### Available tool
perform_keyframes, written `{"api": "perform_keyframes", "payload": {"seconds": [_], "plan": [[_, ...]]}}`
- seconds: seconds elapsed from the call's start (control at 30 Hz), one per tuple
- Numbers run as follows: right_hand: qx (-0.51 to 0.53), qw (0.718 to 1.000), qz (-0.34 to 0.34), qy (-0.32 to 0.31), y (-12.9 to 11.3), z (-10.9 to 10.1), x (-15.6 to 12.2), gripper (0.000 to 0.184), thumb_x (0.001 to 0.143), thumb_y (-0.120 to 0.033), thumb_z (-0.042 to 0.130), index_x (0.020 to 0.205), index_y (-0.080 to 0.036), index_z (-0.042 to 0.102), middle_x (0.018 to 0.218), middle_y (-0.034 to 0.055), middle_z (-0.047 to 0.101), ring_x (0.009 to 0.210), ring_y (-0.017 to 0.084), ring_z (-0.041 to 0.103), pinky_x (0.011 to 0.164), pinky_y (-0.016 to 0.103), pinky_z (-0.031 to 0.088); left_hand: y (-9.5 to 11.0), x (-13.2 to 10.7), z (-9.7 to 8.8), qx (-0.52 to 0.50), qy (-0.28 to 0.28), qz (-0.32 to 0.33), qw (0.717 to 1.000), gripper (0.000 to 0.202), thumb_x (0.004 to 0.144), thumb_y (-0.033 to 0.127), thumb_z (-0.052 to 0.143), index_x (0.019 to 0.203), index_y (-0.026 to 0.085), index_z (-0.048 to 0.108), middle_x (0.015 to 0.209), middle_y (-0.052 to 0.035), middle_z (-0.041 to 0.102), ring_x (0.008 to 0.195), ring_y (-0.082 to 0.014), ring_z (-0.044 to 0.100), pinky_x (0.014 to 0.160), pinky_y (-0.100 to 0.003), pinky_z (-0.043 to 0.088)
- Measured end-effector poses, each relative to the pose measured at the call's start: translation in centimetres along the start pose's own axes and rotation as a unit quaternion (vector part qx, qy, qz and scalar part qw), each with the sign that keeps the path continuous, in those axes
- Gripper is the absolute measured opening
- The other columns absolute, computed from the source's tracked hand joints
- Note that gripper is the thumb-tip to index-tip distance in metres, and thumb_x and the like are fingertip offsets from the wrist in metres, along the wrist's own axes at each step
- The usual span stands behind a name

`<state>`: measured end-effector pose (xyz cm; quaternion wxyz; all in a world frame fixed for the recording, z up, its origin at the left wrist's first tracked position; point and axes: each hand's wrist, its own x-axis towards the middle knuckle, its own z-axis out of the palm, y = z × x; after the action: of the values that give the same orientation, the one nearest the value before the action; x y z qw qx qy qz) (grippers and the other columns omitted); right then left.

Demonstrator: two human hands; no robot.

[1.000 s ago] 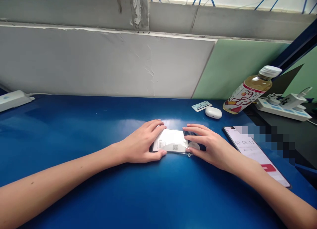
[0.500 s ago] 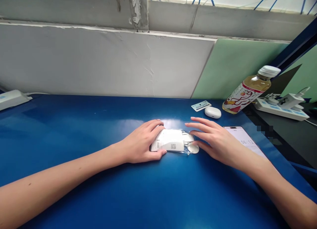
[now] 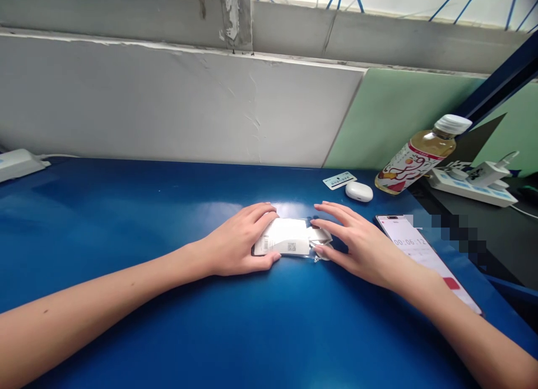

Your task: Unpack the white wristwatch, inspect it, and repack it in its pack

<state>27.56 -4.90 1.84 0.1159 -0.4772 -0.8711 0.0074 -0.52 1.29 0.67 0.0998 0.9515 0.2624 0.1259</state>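
My left hand (image 3: 239, 240) is closed around the left end of a clear plastic packet (image 3: 290, 237) lying on the blue table. The thumb lies along its near edge and the fingers along its far edge. Printed on the packet's white card are a barcode and a square code. White pieces (image 3: 321, 236), perhaps a coiled cable, show through the plastic at the right end. There, my right hand (image 3: 357, 240) straddles the packet, thumb on the near side and fingers over the far side. Part of the white pieces is hidden under the right fingers.
A phone (image 3: 414, 237) showing a timer lies partly under my right forearm. Behind it are a white earbud case (image 3: 359, 191), a printed card (image 3: 339, 180) and a drink bottle (image 3: 414, 156). Power strips sit at right (image 3: 471, 187) and far left (image 3: 21, 165).
My right hand has moved left onto the packet's right end, its thumb and fingers now around it. More of the phone shows. The left hand keeps its hold.
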Motion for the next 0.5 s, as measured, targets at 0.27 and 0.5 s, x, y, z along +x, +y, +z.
{"api": "perform_keyframes", "payload": {"seconds": [0.27,0.5], "plan": [[-0.009,1.000,0.007,-0.010,0.4,-0.1,0.1,0.034,0.097,-0.039,0.050,0.121,-0.019,0.062,0.143,0.0146,0.054,0.139,0.033,0.042,0.108,0.053,0.044,0.1,0.1,0.1,0.000,0.003,-0.006,1.000,0.064,0.088,0.049,0.058,0.134,0.006,0.048,0.140,-0.0237,0.052,0.135,-0.0365,0.044,0.111,-0.050,0.040],[0.015,0.999,0.029,-0.035,0.4,-1.0,-0.4,0.032,0.096,-0.038,0.052,0.120,-0.020,0.062,0.142,0.0158,0.056,0.134,0.033,0.049,0.104,0.053,0.049,0.1,-0.1,-0.1,-0.022,0.005,-0.012,1.000,0.061,0.088,0.048,0.058,0.136,0.010,0.048,0.140,-0.0220,0.051,0.135,-0.0380,0.044,0.111,-0.052,0.040]]}}
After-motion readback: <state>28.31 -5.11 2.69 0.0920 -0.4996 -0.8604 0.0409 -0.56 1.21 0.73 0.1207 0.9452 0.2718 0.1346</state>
